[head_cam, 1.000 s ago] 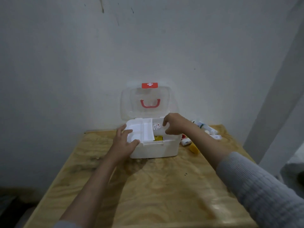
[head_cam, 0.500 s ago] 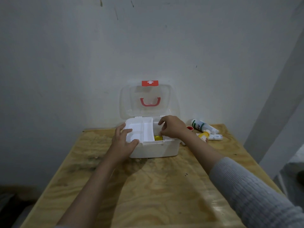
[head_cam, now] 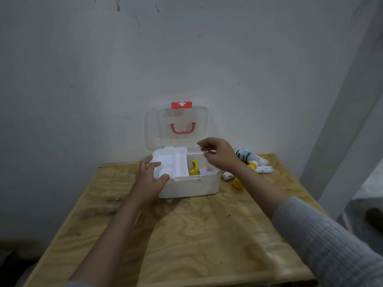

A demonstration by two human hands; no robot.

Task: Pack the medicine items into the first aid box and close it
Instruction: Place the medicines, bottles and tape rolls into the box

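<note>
Left hand clamped on the front left corner of the first aid box, thumb hooked over the rim onto the white divider tray, fingers spread along the left wall. Right hand hovering above the right half of the box, fingertips loosely curled toward each other, maybe pinching something tiny and white but honestly can't tell, too small and blurry. Box sitting at the back of the plywood table, right up near the wall, clear lid standing open and upright with the red handle showing through it and the red cross latch on top. Tray covering only the left side, yellow packet standing up in the open compartment just right of it. Rest of the medicine stuff out on the table to the right of the box: white bottle with green print lying on its side, small white tube near it, little white roll just beside the box wall, yellow cap thing close by. Grey knit sleeve on the right arm
</note>
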